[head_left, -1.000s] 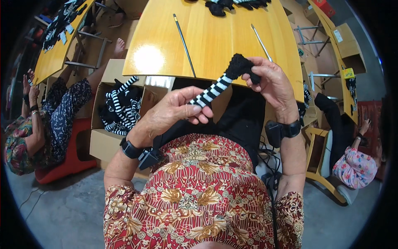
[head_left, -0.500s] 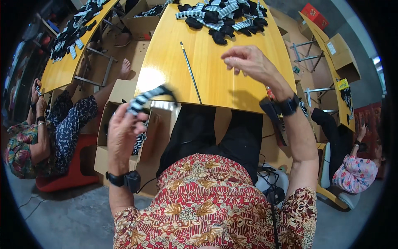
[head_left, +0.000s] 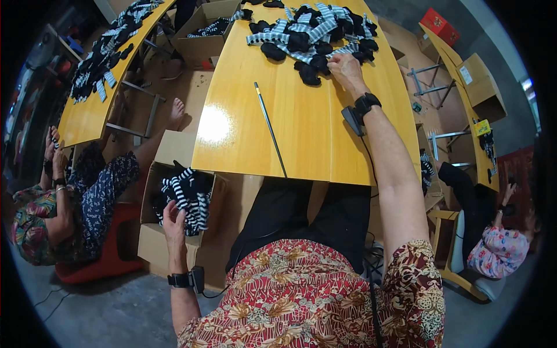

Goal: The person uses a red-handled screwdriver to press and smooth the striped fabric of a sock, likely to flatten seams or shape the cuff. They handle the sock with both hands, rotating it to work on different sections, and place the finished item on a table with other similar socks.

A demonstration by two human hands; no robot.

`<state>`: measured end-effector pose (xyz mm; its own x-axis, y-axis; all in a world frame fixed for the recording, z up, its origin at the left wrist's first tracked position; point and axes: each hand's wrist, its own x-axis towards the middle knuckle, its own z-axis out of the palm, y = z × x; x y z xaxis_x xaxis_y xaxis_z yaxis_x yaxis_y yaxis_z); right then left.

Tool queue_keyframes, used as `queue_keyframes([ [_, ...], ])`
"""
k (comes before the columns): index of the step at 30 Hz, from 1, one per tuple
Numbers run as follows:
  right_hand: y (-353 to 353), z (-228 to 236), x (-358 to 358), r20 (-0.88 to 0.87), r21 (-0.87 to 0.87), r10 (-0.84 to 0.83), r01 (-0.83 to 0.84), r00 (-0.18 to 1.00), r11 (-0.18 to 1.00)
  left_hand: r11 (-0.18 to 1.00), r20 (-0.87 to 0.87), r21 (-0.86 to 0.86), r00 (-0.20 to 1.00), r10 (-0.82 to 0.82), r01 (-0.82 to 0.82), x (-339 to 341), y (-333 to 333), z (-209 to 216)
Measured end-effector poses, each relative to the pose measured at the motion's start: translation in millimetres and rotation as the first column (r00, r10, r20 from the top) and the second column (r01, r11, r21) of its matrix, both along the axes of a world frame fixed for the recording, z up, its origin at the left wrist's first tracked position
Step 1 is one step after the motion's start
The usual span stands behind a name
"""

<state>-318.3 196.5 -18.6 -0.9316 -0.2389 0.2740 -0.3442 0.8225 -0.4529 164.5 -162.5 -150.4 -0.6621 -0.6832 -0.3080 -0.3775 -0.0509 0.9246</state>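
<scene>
It seems the picking step: the right hand [head_left: 348,71] is curled, grip unclear, at the knits [head_left: 299,42] on the table [head_left: 307,127], the left hand [head_left: 173,223] is open at the box [head_left: 174,148], and next needs pinching one

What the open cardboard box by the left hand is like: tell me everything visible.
The cardboard box is plain brown and looks stiff, its top open with flaps spread outward, one on the far side and one toward the person. It sits low, opening upward, by the near left corner of the yellow table, which seems to hide a little of it. Black-and-white striped knitted pieces lie heaped inside. The left hand is at its opening; whether it touches the cardboard cannot be told.
</scene>
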Motion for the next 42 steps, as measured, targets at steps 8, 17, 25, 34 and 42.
queue_keyframes([
  [8,-2.5,-17.0,-8.8,-0.080,-0.343,0.003,-0.030,0.997,0.939,0.997,-0.275,-0.021,0.959,-0.074,0.071,-39.9,12.8,38.2],
  [17,-7.5,56.7,31.2,-0.265,-0.599,0.115,-0.257,0.957,0.758,0.986,-0.389,-0.002,0.908,-0.156,0.168,-64.2,59.6,94.9],
  [25,-12.3,119.1,172.7,-0.169,-0.781,0.567,-0.460,0.806,0.422,0.928,-0.520,-0.107,0.776,-0.358,0.356,-99.2,119.6,160.7],
  [34,-17.5,98.1,251.0,0.302,-0.882,0.748,-0.125,0.591,0.455,0.773,-0.564,-0.021,0.631,-0.533,0.634,-127.9,171.1,163.6],
  [42,-9.6,102.9,279.6,0.341,-0.817,0.735,-0.202,0.585,0.540,0.703,-0.594,-0.052,0.543,-0.593,0.710,-121.7,180.2,170.7],
])
